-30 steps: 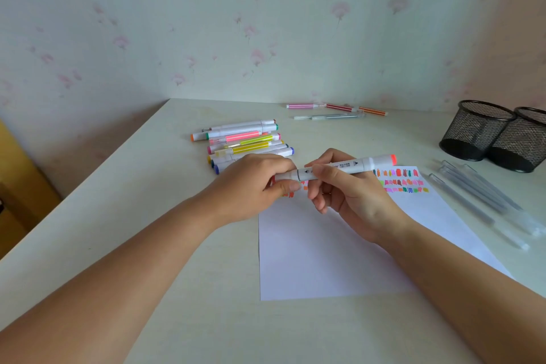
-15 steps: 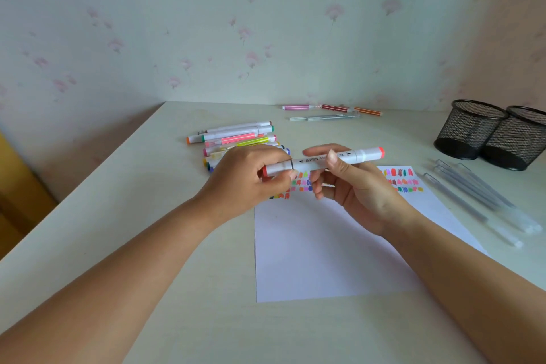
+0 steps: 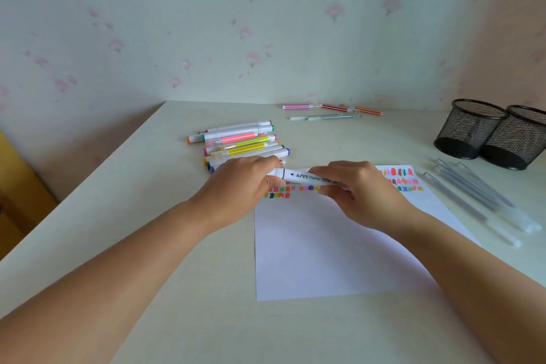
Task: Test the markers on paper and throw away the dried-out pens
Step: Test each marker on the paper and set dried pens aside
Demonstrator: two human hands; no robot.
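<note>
Because the white art marker (image 3: 304,178) is a light, stiff plastic tube with a smooth, probably slippery skin, little force is judged to be needed, and it is best taken by the barrel on one side and by the end cap on the other, so that the cap can be pulled straight off. It is held level just above the top edge of the sheet of paper (image 3: 325,251), over the row of colour swatches (image 3: 277,193) marked there. Its left end is wrapped by the curled fingers (image 3: 264,162) of the left hand (image 3: 236,189), so the cap itself is hidden; its right part is covered by the right hand (image 3: 366,198), whose fingers (image 3: 336,169) are closed over the top, with the thumb tucked beneath. Only the printed middle of the barrel is exposed between the two grips. Whether the cap is seated or loosened cannot be told. A pile of other markers (image 3: 239,143) is seen just behind the left hand, and two black mesh pen cups (image 3: 472,130) are set well apart at the right.
</note>
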